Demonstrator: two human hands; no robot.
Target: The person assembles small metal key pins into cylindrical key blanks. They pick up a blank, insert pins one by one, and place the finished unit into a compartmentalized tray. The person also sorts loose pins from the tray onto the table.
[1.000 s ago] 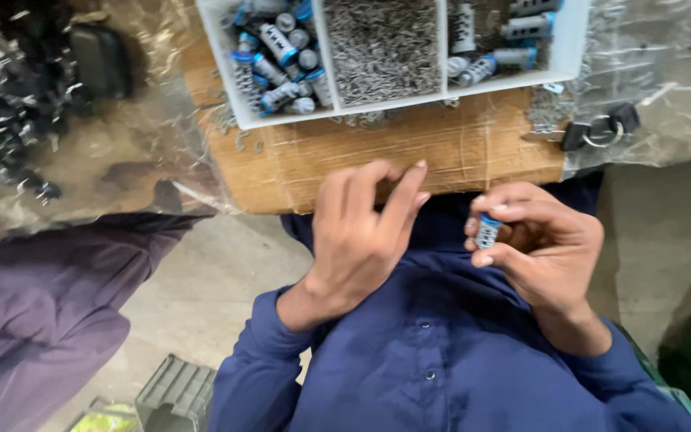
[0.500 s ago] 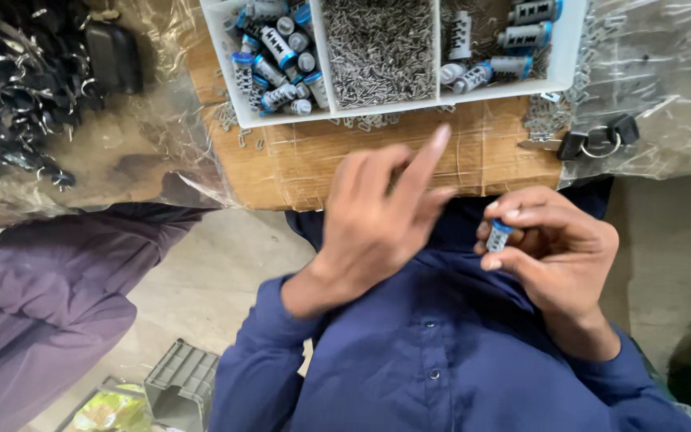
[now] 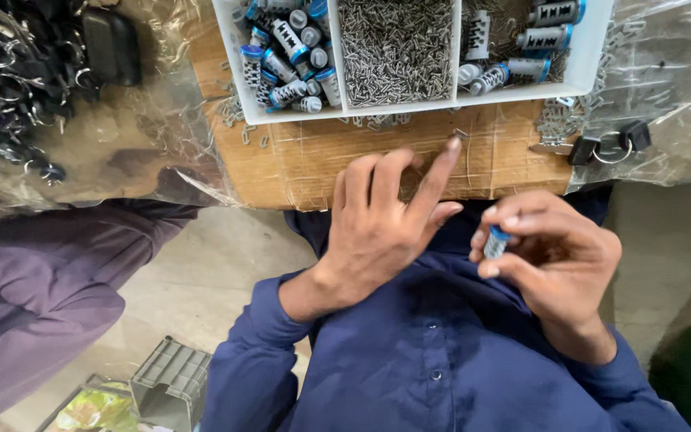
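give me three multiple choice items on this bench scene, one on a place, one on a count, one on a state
1. Where does the heap of small grey metal pins lie in the white plastic tray?
A. left compartment
B. middle compartment
C. right compartment

2. How many compartments of the tray show?
A. two
B. three
C. five

3. How is the small silver cylinder with a blue cap held?
A. pinched in the right hand
B. lying on the brown cardboard
C. gripped in the left hand

Key: 1 B, pins sit between both dividers. 2 B, two dividers split it. 3 A, right fingertips close round it; the left hand is open with a finger extended.
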